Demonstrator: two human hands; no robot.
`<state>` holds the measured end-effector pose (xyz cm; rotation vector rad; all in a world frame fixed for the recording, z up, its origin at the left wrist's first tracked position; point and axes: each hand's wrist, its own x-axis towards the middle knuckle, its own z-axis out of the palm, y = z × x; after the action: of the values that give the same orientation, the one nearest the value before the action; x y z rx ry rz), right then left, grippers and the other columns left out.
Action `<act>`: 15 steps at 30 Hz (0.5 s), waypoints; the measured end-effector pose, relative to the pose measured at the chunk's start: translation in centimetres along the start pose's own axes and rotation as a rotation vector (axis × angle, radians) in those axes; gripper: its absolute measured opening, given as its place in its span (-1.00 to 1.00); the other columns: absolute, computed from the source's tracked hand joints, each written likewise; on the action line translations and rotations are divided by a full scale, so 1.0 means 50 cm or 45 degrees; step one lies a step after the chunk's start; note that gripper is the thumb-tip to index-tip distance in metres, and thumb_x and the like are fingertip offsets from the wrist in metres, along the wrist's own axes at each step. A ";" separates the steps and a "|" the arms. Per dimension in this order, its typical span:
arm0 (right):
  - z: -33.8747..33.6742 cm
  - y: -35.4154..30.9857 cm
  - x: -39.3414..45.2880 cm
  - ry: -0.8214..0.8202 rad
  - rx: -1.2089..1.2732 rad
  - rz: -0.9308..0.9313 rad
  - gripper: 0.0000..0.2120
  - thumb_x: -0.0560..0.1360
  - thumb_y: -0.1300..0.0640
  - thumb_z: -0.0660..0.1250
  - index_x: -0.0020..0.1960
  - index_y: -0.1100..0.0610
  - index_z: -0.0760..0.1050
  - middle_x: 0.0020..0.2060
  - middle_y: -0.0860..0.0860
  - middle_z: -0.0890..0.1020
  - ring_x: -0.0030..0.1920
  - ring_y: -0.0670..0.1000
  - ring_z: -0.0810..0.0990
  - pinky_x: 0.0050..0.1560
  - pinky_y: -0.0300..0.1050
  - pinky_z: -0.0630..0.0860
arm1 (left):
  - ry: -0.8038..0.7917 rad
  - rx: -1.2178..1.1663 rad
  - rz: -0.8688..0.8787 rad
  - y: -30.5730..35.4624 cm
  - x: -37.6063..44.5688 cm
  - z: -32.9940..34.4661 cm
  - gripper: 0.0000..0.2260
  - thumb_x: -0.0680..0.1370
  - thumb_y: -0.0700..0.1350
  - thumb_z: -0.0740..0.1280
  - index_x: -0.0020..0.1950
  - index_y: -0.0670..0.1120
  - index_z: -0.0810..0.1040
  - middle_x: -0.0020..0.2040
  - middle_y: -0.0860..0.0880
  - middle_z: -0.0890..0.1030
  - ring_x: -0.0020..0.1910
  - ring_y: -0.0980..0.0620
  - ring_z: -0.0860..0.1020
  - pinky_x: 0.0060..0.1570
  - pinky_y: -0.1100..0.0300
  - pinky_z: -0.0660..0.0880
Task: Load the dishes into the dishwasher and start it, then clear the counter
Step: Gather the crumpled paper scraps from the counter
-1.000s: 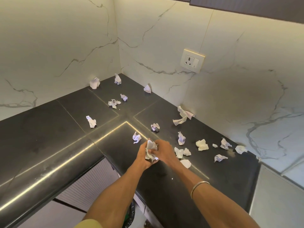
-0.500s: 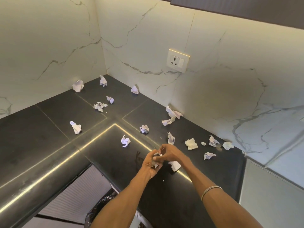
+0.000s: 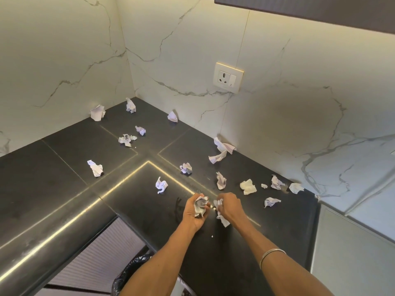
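So you were on the counter-clearing bit: black desk [image 3: 64, 167] littered with crumpled paper scraps [image 3: 248, 186], bin bag [image 3: 130, 272] below its edge. Your left hand [image 3: 195, 212] had its fingers curled round a paper wad [image 3: 201, 205], your right hand [image 3: 229, 207] pinched another scrap [image 3: 220, 210]. Next you'd probably need to merge both, then reach farther.

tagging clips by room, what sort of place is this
Most likely a home kitchen corner: a dark stone counter in an L, a marble-look backsplash with a wall socket, and a dark upper cabinet above.
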<state>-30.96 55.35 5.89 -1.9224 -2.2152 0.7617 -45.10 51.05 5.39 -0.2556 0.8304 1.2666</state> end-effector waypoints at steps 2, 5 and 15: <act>0.005 0.006 -0.006 0.062 0.075 0.021 -0.86 0.43 0.20 0.30 -0.16 0.14 0.64 -0.23 0.06 0.66 -0.20 0.03 0.61 -0.37 -0.22 0.35 | -0.010 0.023 0.003 -0.003 -0.005 -0.002 -0.97 0.42 -0.26 0.38 -0.17 -0.19 0.55 -0.20 -0.17 0.58 -0.32 -0.04 0.53 -0.47 0.23 0.52; -0.001 0.017 -0.008 0.228 0.240 0.042 -0.89 0.46 0.13 0.37 -0.10 0.12 0.67 -0.19 -0.01 0.68 -0.17 -0.02 0.62 -0.24 -0.20 0.37 | -0.018 0.034 0.023 -0.008 -0.008 -0.005 -0.95 0.48 -0.25 0.37 -0.18 -0.20 0.59 -0.21 -0.18 0.62 -0.28 -0.07 0.62 -0.31 0.17 0.61; -0.038 -0.063 -0.020 0.327 0.473 -0.275 -0.89 0.41 0.03 0.51 -0.06 -0.03 0.68 -0.26 -0.19 0.64 -0.25 -0.22 0.62 -0.20 -0.29 0.58 | -0.027 -0.057 0.059 -0.008 0.000 0.001 -0.85 0.57 -0.14 0.35 -0.01 -0.24 0.59 -0.16 -0.20 0.64 -0.30 -0.07 0.65 -0.31 0.13 0.63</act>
<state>-32.81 54.74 9.16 -1.4869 -1.9250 0.7761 -44.74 50.95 5.32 -0.2593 0.7943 1.3303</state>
